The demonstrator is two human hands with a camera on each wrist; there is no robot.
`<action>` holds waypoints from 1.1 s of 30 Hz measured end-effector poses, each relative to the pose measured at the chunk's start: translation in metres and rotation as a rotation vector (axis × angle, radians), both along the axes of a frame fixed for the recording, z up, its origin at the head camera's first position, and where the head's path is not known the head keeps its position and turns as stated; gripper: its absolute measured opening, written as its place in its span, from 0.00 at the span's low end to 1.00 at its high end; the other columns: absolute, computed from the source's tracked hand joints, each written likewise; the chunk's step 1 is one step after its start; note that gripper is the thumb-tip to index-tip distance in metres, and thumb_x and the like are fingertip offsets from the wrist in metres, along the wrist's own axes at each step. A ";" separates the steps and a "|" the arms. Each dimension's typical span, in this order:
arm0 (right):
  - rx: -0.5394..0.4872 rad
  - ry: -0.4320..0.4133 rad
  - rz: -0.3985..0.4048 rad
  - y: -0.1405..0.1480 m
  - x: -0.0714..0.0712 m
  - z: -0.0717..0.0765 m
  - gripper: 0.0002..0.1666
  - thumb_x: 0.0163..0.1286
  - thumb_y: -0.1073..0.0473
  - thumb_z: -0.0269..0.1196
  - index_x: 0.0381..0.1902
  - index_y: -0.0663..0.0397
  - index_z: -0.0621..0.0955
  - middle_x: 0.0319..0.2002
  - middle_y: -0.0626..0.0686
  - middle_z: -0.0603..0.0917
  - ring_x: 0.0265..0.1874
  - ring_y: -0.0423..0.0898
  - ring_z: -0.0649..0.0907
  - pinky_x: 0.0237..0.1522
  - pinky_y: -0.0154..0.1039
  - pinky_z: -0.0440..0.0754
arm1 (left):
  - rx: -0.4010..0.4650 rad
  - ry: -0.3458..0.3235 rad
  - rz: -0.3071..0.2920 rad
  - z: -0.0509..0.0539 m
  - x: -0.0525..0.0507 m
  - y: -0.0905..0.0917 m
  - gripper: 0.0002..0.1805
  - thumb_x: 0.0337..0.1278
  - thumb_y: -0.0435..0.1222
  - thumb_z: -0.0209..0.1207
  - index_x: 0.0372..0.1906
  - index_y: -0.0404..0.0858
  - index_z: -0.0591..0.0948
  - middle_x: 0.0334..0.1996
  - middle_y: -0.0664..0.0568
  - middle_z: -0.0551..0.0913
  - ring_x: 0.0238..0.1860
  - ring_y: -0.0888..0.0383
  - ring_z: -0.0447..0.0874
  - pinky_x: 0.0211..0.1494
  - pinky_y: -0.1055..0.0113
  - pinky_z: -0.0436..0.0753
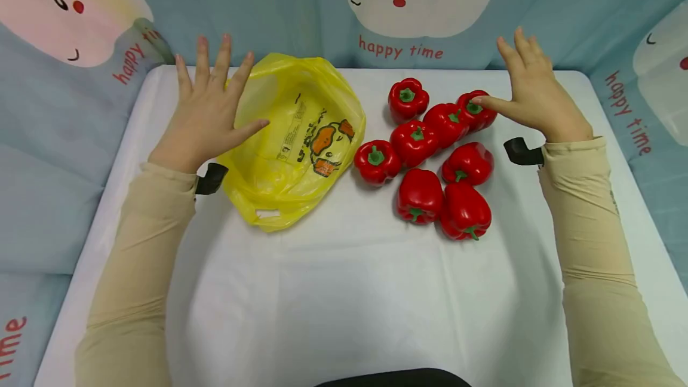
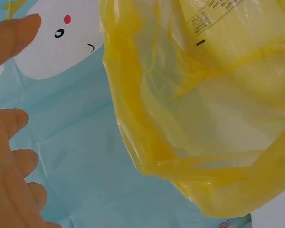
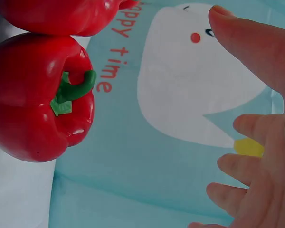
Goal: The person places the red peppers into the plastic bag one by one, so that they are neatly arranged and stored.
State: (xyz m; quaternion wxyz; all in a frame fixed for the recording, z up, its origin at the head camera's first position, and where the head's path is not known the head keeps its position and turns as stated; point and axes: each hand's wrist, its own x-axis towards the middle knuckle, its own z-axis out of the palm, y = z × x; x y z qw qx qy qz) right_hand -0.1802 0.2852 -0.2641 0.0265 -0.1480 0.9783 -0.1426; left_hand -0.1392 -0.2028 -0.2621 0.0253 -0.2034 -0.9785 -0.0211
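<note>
Fingers spread, my left hand [image 1: 201,115] hovers at the left edge of a yellow plastic bag [image 1: 290,190] and holds nothing. The bag lies with its mouth spread wide, a printed cartoon on its inside; the left wrist view shows its rim [image 2: 128,114] close by. My right hand [image 1: 543,94], also spread and holding nothing, is at the right of several red bell peppers [image 1: 420,196]. Its thumb overlaps the far right pepper [image 1: 473,113] in the head view; whether they touch I cannot tell. The right wrist view shows a pepper [image 3: 28,95] with a green stem near that hand [image 3: 261,166].
A white cloth [image 1: 344,303] covers the table. Blue curtains [image 1: 258,11] with printed white figures and lettering hang along the back and sides. Small black mounts [image 1: 524,152] sit at both wrists. A dark curved object [image 1: 395,378] shows at the near edge.
</note>
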 end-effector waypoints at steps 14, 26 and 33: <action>-0.130 -0.027 -0.052 0.013 0.009 -0.015 0.51 0.65 0.50 0.61 0.75 0.55 0.46 0.75 0.57 0.38 0.72 0.59 0.41 0.69 0.63 0.42 | 0.360 0.152 0.097 -0.030 0.047 -0.028 0.49 0.59 0.43 0.58 0.75 0.39 0.41 0.74 0.42 0.31 0.72 0.46 0.24 0.71 0.42 0.31; -0.241 -0.139 -0.109 0.021 0.004 -0.041 0.49 0.63 0.53 0.64 0.74 0.58 0.52 0.71 0.64 0.55 0.67 0.65 0.58 0.64 0.65 0.58 | 0.826 0.212 0.247 -0.092 0.057 -0.040 0.43 0.59 0.33 0.56 0.74 0.33 0.46 0.74 0.47 0.44 0.73 0.60 0.41 0.73 0.69 0.45; -0.321 -0.209 -0.125 0.023 0.003 -0.059 0.49 0.62 0.52 0.65 0.73 0.61 0.54 0.71 0.63 0.57 0.66 0.64 0.61 0.63 0.63 0.62 | 1.001 0.097 0.272 -0.114 0.053 -0.034 0.42 0.59 0.27 0.55 0.74 0.36 0.45 0.74 0.51 0.44 0.73 0.62 0.43 0.73 0.68 0.50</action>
